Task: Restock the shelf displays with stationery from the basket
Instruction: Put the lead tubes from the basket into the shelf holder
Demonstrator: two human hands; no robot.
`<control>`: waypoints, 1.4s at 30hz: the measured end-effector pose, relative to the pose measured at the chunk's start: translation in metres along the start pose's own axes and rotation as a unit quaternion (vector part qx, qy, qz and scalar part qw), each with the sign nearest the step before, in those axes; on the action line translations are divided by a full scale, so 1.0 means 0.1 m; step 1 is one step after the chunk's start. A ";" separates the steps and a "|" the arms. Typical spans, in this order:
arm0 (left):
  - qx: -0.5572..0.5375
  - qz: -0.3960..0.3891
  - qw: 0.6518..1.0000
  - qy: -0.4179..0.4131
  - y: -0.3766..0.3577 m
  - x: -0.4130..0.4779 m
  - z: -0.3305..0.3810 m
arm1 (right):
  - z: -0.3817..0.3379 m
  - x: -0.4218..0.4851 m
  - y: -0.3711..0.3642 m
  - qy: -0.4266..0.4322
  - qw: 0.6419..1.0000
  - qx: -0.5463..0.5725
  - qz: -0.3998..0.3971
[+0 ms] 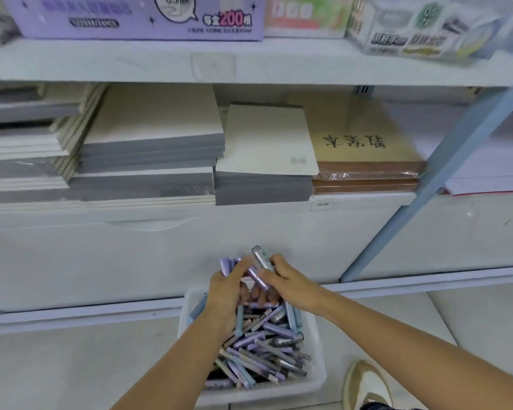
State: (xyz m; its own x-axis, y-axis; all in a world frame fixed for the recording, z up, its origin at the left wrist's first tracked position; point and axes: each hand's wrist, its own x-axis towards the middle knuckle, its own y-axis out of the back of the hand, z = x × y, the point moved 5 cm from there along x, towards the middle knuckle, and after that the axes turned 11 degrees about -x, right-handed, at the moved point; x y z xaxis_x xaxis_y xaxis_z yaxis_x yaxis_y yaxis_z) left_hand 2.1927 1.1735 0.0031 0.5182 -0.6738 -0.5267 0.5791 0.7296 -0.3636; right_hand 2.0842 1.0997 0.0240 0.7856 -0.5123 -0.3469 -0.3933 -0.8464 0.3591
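1. Head view, the stock: the white basket (316, 377) sits on the floor near the person, against the cabinet front below the shelves. It is full of loose tubes (264, 347), purple, blue and grey, lying every way.
2. The left hand (224, 294) hangs over the basket's far end. Its fingers curl round a bundle of purple tubes (230, 266), whose ends stick out past the fingers on the far side.
3. The right hand (293, 287) is just right of it, and the two meet at the bundle. Thumb and fingers pinch a grey tube (261, 257). Its long axis is tilted, and its free end points far and left, above the bundle.
4. The purple display box (131, 22) on the upper shelf (249, 63) lies far, high and left of both hands, well apart. The left hand is likely the nearer.
5. Both forearms come in from the near edge and converge, with the palms turned toward each other.
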 end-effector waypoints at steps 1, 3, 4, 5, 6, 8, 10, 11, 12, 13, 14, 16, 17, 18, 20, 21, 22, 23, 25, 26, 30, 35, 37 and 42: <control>0.001 0.016 1.000 -0.020 -0.02 -0.04 0.13 | -0.13 -0.05 0.06 0.017 1.000 -0.012 0.006; -0.007 0.032 0.997 -0.067 -0.08 -0.13 0.41 | -0.40 -0.16 0.21 0.052 0.998 -0.041 0.024; -0.008 0.030 0.996 -0.086 -0.13 -0.18 0.53 | -0.54 -0.21 0.30 0.070 0.995 -0.055 0.035; -0.007 0.024 0.995 -0.100 -0.18 -0.24 0.65 | -0.67 -0.27 0.38 0.089 0.993 -0.069 0.047; -0.005 0.014 0.994 -0.110 -0.24 -0.31 0.75 | -0.80 -0.34 0.46 0.105 0.989 -0.086 0.056; -0.012 -0.017 0.991 -0.129 -0.37 -0.47 0.93 | -1.05 -0.47 0.60 0.135 0.983 -0.106 0.067; -0.030 -0.058 0.987 -0.147 -0.51 -0.64 1.11 | -1.25 -0.61 0.72 0.145 0.982 -0.107 0.060; -0.040 -0.076 0.984 -0.154 -0.58 -0.72 1.20 | -1.35 -0.67 0.77 0.146 0.982 -0.106 0.049; -0.046 -0.093 0.982 -0.160 -0.64 -0.81 1.27 | -1.45 -0.74 0.81 0.147 0.982 -0.111 0.036; -0.046 -0.106 0.979 -0.166 -0.71 -0.90 1.34 | -1.53 -0.81 0.86 0.152 0.981 -0.119 0.026; -0.040 -0.114 0.977 -0.173 -0.78 -0.98 1.41 | -1.62 -0.87 0.90 0.158 0.979 -0.129 0.020; -0.017 -0.113 0.974 -0.194 -0.91 -1.11 1.53 | -1.76 -1.00 0.97 0.173 0.975 -0.139 0.018; -0.007 -0.111 0.972 -0.206 -0.97 -1.17 1.59 | -1.82 -1.06 1.01 0.179 0.973 -0.144 0.021; 0.002 -0.112 0.970 -0.217 -1.03 -1.22 1.65 | -1.87 -1.12 1.05 0.181 0.972 -0.150 0.026; 0.022 -0.126 0.964 -0.232 -1.14 -1.33 1.78 | -2.00 -1.24 1.13 0.186 0.968 -0.161 0.044; 0.032 -0.135 0.960 -0.244 -1.20 -1.39 1.84 | -2.08 -1.31 1.18 0.195 0.965 -0.168 0.058; 0.042 -0.146 0.954 -0.260 -1.25 -1.45 1.91 | -2.18 -1.37 1.24 0.212 0.959 -0.170 0.078; 0.053 -0.158 0.947 -0.275 -1.32 -1.52 1.98 | -2.28 -1.44 1.32 0.234 0.951 -0.171 0.108; 0.065 -0.180 0.935 -0.298 -1.44 -1.66 2.12 | -2.49 -1.56 1.50 0.272 0.932 -0.159 0.178; 0.070 -0.187 0.931 -0.306 -1.50 -1.71 2.18 | -2.58 -1.62 1.58 0.287 0.923 -0.156 0.205; 0.108 -0.194 0.911 -0.349 -1.69 -1.90 2.42 | -2.82 -1.77 1.78 0.313 0.900 -0.190 0.237; 0.114 -0.228 0.905 -0.341 -1.84 -1.92 2.63 | -3.05 -1.82 2.16 0.334 0.879 -0.134 0.311; 0.112 -0.228 0.908 -0.334 -1.86 -1.86 2.72 | -3.15 -1.80 2.39 0.335 0.864 -0.101 0.361; 0.110 -0.222 0.913 -0.324 -1.87 -1.69 2.87 | -3.30 -1.47 2.73 0.295 0.851 -0.116 0.418</control>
State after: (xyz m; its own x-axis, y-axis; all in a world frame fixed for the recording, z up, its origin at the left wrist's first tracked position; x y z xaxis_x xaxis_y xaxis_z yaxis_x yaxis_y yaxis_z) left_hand 2.1774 1.1173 0.3803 0.4235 -0.8769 0.2274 0.8983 0.3742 -0.2301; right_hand 2.0192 0.9915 0.4589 0.4076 -0.7017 0.5844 -0.8815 -0.1352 0.4524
